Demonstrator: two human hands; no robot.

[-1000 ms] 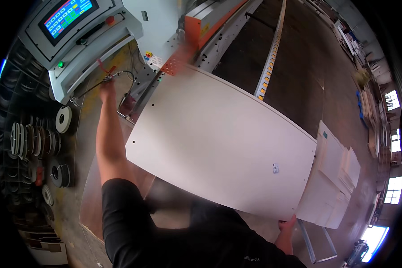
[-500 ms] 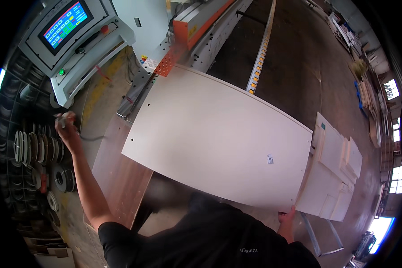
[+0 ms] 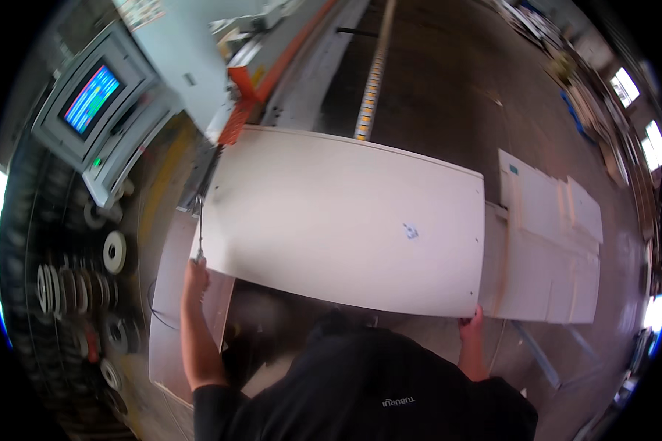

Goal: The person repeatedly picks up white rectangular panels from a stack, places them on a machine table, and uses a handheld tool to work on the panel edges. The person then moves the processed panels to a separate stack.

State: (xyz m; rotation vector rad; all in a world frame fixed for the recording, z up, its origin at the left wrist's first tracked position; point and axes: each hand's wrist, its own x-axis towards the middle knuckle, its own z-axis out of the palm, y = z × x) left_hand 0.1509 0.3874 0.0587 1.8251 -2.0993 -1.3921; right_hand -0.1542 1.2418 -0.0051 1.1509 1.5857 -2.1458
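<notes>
A large white panel (image 3: 331,220) lies flat in front of me, its far left corner beneath the red perforated guard of a machine. My left hand (image 3: 196,278) is closed around an air blow gun (image 3: 201,231). Its long thin metal nozzle points away from me along the panel's left edge, and a dark hose hangs to the left of my wrist. With its fingers partly hidden under the board, my right hand (image 3: 472,323) grips the near right corner. A small printed label (image 3: 410,231) and a few drilled holes show on the panel.
At the left stands a control console (image 3: 99,99) with a lit screen. Rolls of edge banding (image 3: 77,289) fill a rack below it. A roller rail (image 3: 371,88) runs away beyond the panel. Stacked pale boards (image 3: 544,272) rest at the right. A brown board (image 3: 180,323) lies near my left arm.
My left hand has swung right with the air blow gun, from beside the rack to the panel's left edge. My right hand still holds the corner. The view has shifted.
</notes>
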